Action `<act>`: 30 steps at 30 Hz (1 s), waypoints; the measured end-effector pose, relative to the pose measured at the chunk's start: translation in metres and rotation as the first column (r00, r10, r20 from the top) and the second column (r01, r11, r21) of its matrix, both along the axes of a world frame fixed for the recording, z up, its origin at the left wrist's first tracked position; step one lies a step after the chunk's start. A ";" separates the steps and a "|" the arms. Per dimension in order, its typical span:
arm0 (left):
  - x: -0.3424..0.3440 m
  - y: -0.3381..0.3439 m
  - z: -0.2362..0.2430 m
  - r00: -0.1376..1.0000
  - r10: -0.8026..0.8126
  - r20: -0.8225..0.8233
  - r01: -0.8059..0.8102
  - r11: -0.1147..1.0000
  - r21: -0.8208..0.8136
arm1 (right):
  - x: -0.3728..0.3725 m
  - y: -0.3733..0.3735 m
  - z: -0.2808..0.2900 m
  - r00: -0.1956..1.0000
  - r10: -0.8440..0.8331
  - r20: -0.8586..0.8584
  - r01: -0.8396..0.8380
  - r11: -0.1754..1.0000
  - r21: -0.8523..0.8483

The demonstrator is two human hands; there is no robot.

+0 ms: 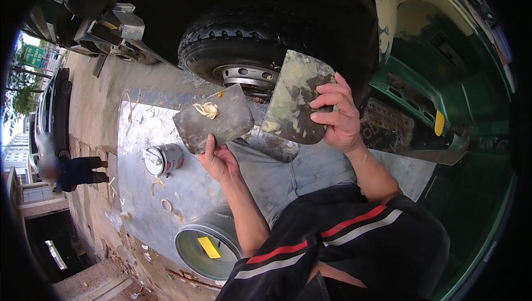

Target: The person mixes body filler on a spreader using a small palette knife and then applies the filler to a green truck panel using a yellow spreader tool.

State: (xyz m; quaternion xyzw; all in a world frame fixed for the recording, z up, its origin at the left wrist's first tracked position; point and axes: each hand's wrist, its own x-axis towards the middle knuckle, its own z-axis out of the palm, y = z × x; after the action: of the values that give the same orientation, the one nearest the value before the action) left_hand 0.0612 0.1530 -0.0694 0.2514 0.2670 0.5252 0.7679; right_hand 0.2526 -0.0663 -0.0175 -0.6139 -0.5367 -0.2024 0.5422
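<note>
My left hand (220,161) is closed on the lower edge of a flat grey plate (230,121), thumb on top. On that plate sit a dollop of cream-coloured putty (207,110) and a small orange-yellow dab (220,94) near its far edge. My right hand (339,118) grips a second flat plate (293,99), smeared with dried pale putty, by its right side, with the fingers across its face. The two plates are held close together, side by side, in front of a truck wheel (244,76).
A lidded tin (163,160) and a tape roll (165,205) lie left on a grey sheet (138,135). Nearer stands a bucket (185,245) holding a yellow card-like piece (209,247). A green vehicle body (454,79) borders the right. A person (80,171) stands far left.
</note>
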 end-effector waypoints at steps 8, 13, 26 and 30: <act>0.005 -0.018 0.015 0.966 -0.121 0.230 0.130 0.991 -0.024 | -0.003 0.005 -0.003 1.000 0.018 -0.014 -0.018 0.999 0.052; 0.020 -0.040 0.030 0.986 -0.097 0.135 0.076 0.986 0.150 | -0.017 0.033 -0.003 0.302 0.417 -0.857 -0.065 0.906 0.418; 0.027 -0.096 0.021 0.999 0.013 -0.046 0.006 0.919 0.394 | -0.009 0.064 -0.052 -0.064 0.448 -0.892 -0.143 0.880 0.452; 0.023 -0.103 0.018 0.991 0.041 -0.130 0.015 0.913 0.407 | -0.009 0.065 -0.055 -0.258 0.441 -0.860 -0.174 0.854 0.490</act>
State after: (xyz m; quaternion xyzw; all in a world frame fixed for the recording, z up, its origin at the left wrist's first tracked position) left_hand 0.0844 0.0503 -0.0514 0.4391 0.2051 0.5560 0.6753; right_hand 0.2433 -0.0014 -0.0722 -0.3370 -0.0549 0.4297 0.8359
